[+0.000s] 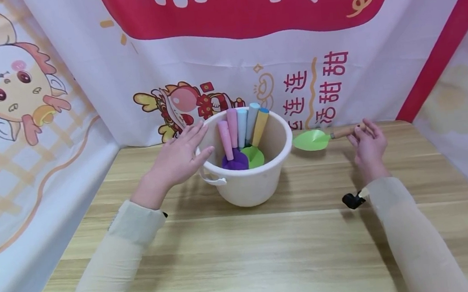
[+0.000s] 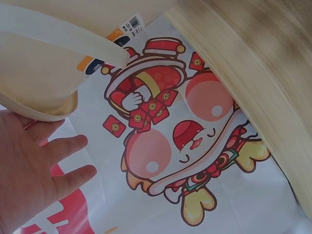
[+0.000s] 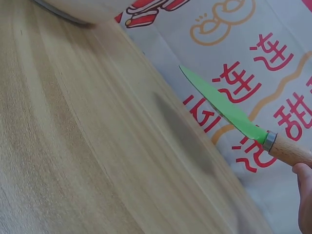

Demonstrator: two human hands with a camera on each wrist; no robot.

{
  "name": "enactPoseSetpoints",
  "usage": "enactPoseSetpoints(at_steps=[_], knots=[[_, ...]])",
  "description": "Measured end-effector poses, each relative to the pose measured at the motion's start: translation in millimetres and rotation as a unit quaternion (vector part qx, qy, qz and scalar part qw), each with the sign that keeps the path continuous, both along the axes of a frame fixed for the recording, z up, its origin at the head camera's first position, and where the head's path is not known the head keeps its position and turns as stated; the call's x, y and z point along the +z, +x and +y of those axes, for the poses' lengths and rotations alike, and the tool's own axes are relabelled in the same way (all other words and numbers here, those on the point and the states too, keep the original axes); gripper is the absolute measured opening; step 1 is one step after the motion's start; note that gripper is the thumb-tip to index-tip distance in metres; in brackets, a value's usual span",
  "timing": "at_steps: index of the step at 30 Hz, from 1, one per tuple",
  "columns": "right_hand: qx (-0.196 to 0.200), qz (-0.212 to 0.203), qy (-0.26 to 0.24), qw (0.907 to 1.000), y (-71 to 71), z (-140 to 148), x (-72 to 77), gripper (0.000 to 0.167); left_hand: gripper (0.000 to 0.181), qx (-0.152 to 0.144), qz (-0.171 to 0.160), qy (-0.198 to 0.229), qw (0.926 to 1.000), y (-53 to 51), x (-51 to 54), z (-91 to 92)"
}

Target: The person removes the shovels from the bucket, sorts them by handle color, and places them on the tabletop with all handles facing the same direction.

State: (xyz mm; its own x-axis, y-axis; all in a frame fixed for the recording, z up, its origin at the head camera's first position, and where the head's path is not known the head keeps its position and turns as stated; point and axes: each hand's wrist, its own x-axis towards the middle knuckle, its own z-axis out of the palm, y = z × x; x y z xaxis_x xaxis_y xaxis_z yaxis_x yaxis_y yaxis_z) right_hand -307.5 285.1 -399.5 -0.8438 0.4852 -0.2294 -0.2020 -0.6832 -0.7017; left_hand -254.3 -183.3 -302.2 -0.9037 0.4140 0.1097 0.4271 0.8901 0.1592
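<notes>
With its fingers extended, my left hand (image 1: 177, 157) touches the left rim of a white bucket (image 1: 251, 187). In the left wrist view the fingers lie against the bucket's edge. Several tools stand in the bucket, handles up: two pink handles (image 1: 225, 135), light blue and grey ones, and a yellow one (image 1: 260, 125). A purple blade (image 1: 235, 161) and a green blade (image 1: 253, 157) show below them. To the bucket's right, my right hand (image 1: 370, 148) grips a garden trowel (image 3: 224, 109) by its wooden handle. Its green blade points left toward the bucket, held above the table.
The wooden table (image 1: 245, 258) carries the bucket near its back edge. Behind hangs a white printed cloth (image 1: 208, 56) with red patterns, and another patterned cloth (image 1: 17, 138) covers the left side. The bucket's white carrying handle (image 1: 214, 181) hangs down at its front left.
</notes>
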Motion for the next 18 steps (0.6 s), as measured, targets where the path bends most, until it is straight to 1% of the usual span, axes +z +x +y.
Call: enactPoseSetpoints(at_steps=[6,13,18], knots=[[0.000,-0.019,0.003,0.9998,-1.2,-0.8,-6.5,0.035,0.073,0.000,-0.001,0.001,1.0000,0.9,0.1,0.2],[-0.003,-0.025,0.000,0.9997,-3.0,-3.6,-11.8,0.030,0.073,0.001,0.002,0.000,1.0000,1.3,0.4,0.3],[0.000,-0.037,-0.001,0.9993,-4.5,-2.7,-14.2,0.035,0.074,0.001,0.002,0.000,1.0000,1.4,0.7,0.4]])
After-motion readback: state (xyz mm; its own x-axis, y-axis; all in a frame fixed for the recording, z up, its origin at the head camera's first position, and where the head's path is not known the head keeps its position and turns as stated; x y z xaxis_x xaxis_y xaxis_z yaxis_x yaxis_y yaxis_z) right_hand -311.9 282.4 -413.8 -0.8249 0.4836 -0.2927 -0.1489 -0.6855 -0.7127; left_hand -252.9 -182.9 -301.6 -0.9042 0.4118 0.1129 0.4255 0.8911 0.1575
